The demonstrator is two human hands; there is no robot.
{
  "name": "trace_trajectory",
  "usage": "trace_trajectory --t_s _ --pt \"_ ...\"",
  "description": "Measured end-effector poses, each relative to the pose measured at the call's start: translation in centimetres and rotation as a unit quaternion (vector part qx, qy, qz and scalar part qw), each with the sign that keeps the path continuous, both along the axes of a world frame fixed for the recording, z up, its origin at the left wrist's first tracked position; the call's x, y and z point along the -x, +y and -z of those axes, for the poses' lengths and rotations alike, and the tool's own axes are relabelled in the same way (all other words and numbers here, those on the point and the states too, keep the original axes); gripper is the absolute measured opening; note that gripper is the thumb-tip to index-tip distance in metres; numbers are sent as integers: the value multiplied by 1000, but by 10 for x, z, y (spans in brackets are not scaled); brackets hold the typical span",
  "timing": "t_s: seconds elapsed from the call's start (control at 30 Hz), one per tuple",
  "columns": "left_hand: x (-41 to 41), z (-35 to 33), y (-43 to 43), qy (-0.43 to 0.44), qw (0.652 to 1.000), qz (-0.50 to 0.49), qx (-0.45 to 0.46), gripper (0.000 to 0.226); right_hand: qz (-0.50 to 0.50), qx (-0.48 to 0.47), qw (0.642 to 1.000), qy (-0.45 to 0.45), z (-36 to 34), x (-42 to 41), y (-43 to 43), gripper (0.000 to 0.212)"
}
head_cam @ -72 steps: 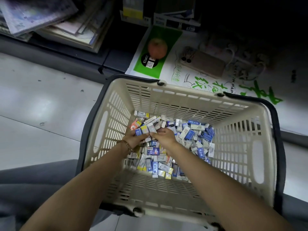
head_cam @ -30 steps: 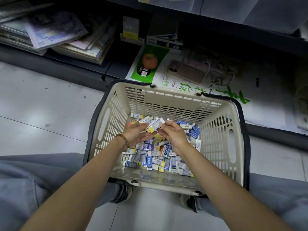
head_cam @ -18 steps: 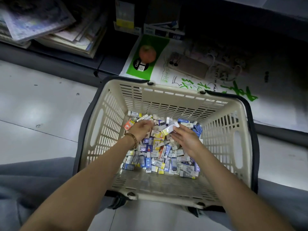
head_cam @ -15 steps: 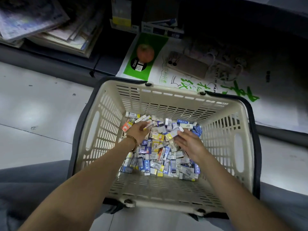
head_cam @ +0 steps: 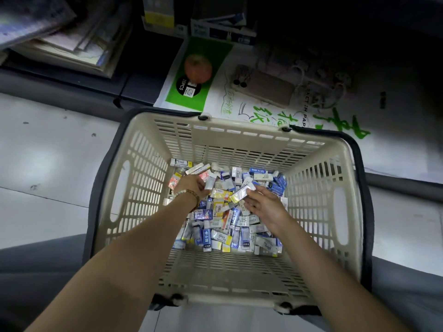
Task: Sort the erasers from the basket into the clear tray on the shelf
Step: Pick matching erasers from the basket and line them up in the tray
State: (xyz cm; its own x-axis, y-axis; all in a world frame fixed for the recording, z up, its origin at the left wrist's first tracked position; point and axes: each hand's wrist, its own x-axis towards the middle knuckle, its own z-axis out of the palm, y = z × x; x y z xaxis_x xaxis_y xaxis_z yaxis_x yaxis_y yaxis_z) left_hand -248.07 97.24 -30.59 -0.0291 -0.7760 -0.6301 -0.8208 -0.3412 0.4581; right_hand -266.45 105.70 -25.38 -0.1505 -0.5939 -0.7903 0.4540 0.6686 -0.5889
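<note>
cream plastic, slotted all round, makes up the basket [head_cam: 239, 130], which sits on the pale floor between the person's knees with its dark handles folded down along the rim. the erasers [head_cam: 223, 233] lie heaped on its bottom, towards the far wall. they are small flat blocks in glossy paper sleeves, mostly white and blue, some yellow, one or two red.

the heap looks nearly whole, so i judge the sorting to be at an early stage, with almost everything left to move. the clear tray is not in view, so i cannot tell how many have reached it.

the left hand [head_cam: 191, 188], a bead bracelet at its wrist, has its fingers curled over the far left of the heap and pinches a pale eraser [head_cam: 210, 182] at the fingertips. the right hand [head_cam: 266, 208] is half closed, thumb and fingertips pinching the white-and-yellow eraser [head_cam: 241, 194] by one end, just above the heap.

beyond the basket, on the dim bottom shelf, lie a green-printed sheet [head_cam: 191, 99], a round orange thing [head_cam: 198, 68] and a phone [head_cam: 266, 89].
</note>
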Motion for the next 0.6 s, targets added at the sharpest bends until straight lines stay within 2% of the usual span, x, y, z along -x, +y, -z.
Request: trace_trajectory --t_s 0.03,0.13,0.2,0.23,0.27,0.33,0.37,0.43,0.53,0.6 --pt "1 -1 4 4 1000 -10 -4 17 -2 1 1000 1 -2 -1 1 16" --pt "4 -4 12 99 987 -119 -50 25 -8 8 1000 7 -14 -1 3 17" --pt "1 -20 12 195 948 -225 -115 19 -4 23 1000 13 -26 1 1 17" --pt "-1 -28 12 236 931 -243 -139 10 -3 33 999 14 -33 2 -2 17" --pt "-3 -39 10 256 930 -224 -139 8 -5 46 999 13 -42 2 -6 19" --pt "-8 -68 6 322 912 -200 -153 29 -21 78 997 2 -66 0 -17 20" --pt "-10 -85 2 370 886 -215 -176 26 -36 99 994 -5 -81 -1 -24 15" --pt "-11 -125 -8 435 857 -195 -194 10 -93 146 985 1 -117 -4 -37 14" --pt "-7 -194 -19 468 855 -137 -178 20 -173 210 961 50 -180 -2 -52 30" --pt "-4 -239 -19 480 857 -113 -153 21 -193 247 947 72 -219 2 -53 29"
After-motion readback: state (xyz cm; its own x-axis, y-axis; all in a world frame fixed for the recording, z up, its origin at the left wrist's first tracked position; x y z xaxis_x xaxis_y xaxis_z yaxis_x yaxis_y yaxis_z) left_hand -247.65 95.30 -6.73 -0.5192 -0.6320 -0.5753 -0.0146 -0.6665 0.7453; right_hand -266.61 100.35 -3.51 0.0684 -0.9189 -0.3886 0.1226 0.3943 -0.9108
